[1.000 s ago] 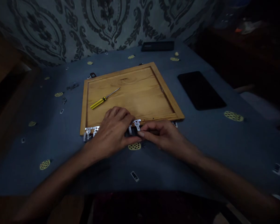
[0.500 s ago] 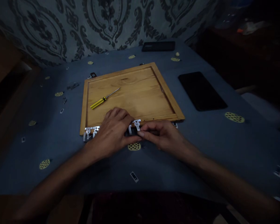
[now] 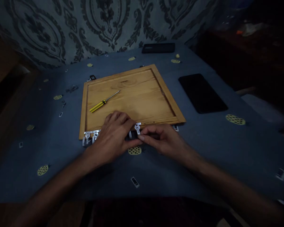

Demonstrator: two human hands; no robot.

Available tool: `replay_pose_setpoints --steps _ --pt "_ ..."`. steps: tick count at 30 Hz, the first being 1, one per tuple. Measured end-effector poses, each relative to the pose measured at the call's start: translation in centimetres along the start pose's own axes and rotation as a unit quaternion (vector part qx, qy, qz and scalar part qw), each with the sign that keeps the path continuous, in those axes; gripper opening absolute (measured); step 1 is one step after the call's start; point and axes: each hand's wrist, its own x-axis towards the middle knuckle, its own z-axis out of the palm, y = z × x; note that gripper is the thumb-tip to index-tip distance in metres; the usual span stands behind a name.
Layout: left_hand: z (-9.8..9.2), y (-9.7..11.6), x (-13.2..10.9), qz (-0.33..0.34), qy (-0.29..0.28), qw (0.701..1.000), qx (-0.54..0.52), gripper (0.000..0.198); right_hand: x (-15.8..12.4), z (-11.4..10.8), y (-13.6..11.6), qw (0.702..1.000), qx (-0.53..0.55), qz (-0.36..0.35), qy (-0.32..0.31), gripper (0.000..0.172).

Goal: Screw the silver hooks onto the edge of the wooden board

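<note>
Filling most of the view, the bench (image 3: pixel 156 176) wears blue cloth printed with yellow dotted ovals and small white labels. Its far edge meets a patterned backdrop (image 3: pixel 106 25) of dark scrolls on grey. Near the middle lies a wooden panel (image 3: pixel 132 104), a raised frame round a recessed, grained board. A broad strip of cloth separates its near edge from the bench's, with a narrower stretch toward a flat black slab on the right.

At that near edge, the left hand (image 3: pixel 115 132) arches with curled fingers; what they grip, if anything, I cannot tell. Just beside it, the right hand (image 3: pixel 167 138) narrows thumb and forefinger to a pinch on the lower end of a metal bracket (image 3: pixel 137 126).

The black slab (image 3: pixel 203 93) is rectangular with rounded corners; a dark oblong case (image 3: pixel 158 48) sits by the far edge. Diagonally across the panel's left half rests a screwdriver (image 3: pixel 97 106), its handle yellow and black, its shaft slim. Two shiny brackets (image 3: pixel 87 136) line the panel's near left corner. Left of the panel are small bits (image 3: pixel 63 103), perhaps metal in this dimness.
</note>
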Motion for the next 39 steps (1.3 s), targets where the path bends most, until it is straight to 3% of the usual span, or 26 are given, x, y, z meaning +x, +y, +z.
replay_pose_setpoints --steps 9,12,16,20,27,30,39 --pt "-0.2 0.4 -0.1 -0.019 -0.006 1.0 -0.001 0.028 -0.3 0.1 0.0 0.999 -0.047 -0.01 0.015 0.025" --pt "-0.3 0.6 -0.1 -0.017 0.004 1.0 0.001 0.029 -0.6 -0.2 0.0 0.993 -0.084 -0.055 0.058 0.026" --pt "-0.3 0.7 -0.2 -0.011 0.013 1.0 0.006 0.035 -1.0 -1.2 -0.2 0.949 -0.239 -0.166 0.126 0.019" --pt "-0.4 0.7 -0.4 -0.012 0.005 1.0 -0.002 0.034 -1.1 -2.0 -0.2 0.879 -0.378 -0.265 0.117 0.022" --pt "-0.3 0.7 -0.2 -0.006 0.012 1.0 0.009 0.035 -0.7 -2.1 1.5 0.8 -0.457 -0.378 0.093 0.027" --pt "-0.3 0.7 -0.1 -0.009 0.01 1.0 0.014 0.035 -0.6 -2.2 1.9 0.787 -0.462 -0.398 0.093 0.028" --pt "-0.4 0.7 -0.2 -0.006 0.006 1.0 0.01 0.036 -0.6 -2.4 1.4 0.787 -0.462 -0.4 0.079 0.035"
